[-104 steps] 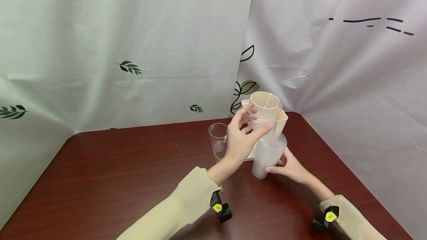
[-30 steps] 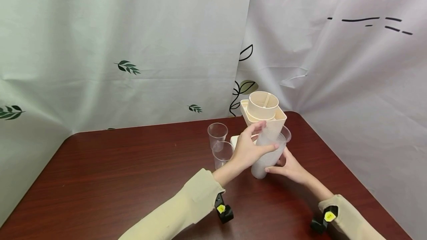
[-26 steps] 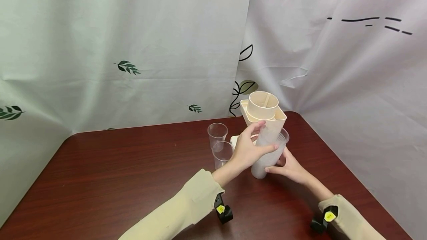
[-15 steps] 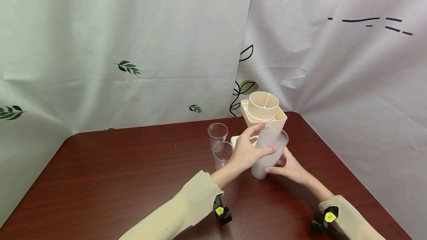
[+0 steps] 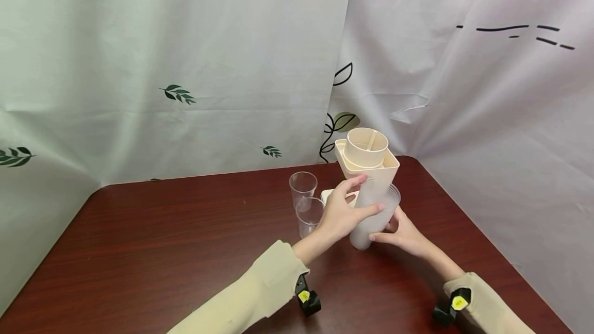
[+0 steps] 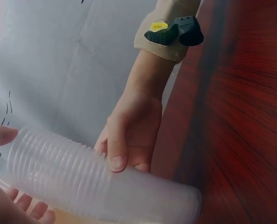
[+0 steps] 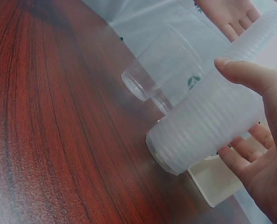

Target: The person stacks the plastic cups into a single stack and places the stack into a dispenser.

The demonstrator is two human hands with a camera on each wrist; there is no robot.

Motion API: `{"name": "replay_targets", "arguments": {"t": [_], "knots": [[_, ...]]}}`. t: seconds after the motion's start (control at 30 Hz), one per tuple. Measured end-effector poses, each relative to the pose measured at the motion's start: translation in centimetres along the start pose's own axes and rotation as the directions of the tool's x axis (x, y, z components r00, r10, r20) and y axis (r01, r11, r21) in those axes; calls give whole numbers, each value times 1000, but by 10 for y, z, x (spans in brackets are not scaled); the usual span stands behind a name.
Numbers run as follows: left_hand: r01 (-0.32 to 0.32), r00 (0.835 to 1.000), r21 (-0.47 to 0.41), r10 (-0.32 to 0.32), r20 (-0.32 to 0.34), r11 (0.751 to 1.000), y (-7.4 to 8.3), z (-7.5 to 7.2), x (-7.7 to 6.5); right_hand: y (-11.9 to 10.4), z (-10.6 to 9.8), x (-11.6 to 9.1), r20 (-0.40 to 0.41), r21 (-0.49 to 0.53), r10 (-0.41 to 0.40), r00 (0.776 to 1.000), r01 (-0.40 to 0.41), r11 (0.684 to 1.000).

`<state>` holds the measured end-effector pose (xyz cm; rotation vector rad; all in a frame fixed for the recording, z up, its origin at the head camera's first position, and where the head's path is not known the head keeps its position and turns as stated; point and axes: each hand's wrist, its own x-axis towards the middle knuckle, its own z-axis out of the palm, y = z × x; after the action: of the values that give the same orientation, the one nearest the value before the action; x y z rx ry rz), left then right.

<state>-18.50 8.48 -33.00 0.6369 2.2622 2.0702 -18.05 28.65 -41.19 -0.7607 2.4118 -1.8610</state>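
Note:
A tall stack of clear plastic cups (image 5: 364,231) stands tilted at the right of the table, its rims leaning to the upper right. My left hand (image 5: 341,214) cups the upper end, its thumb (image 6: 5,135) at the top rim in the left wrist view and its fingers along the other side. Lower down, my right hand (image 5: 407,235) grips the stack, thumb (image 7: 243,72) on one side and fingers on the other. The stack's base is at or close to the tabletop; whether it touches I cannot tell.
Two single clear cups (image 5: 303,184) stand upright just left of my left hand. Behind the stack is a cream plastic holder (image 5: 366,151) with a round open top and square tray. The dark red wooden table (image 5: 185,241) ends against hanging printed fabric (image 5: 232,66).
Earlier, my left hand held cups above the stack; these are now nested in it. Over the last second the top rim slid down slightly, and the left hand's fingers lowered a little. The right hand stayed.

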Motion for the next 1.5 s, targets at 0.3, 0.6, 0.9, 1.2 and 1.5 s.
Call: {"name": "replay_targets", "arguments": {"t": [0.3, 0.6, 0.9, 1.2, 1.5], "knots": [[-11, 1000, 7, 11, 8, 1000, -4, 0, -1, 0, 0, 0, 4, 3, -10, 1000, 10, 1000], [-12, 1000, 14, 12, 4, 1000, -5, 0, -4, 0, 1, 1, 3, 4, -19, 1000, 19, 1000], [-33, 999, -27, 32, -20, 999, -9, -6, -10, 0, 1, 0, 0, 2, -11, 1000, 11, 1000], [-79, 995, -90, 73, -70, 993, -21, -23, -28, 1, 1, -1, -17, -31, -4, 1000, 3, 1000], [-69, 981, -81, 53, -185, 994, -34, -39, -49, 0, 1, -1, -21, -40, -6, 1000, 6, 999]]}}
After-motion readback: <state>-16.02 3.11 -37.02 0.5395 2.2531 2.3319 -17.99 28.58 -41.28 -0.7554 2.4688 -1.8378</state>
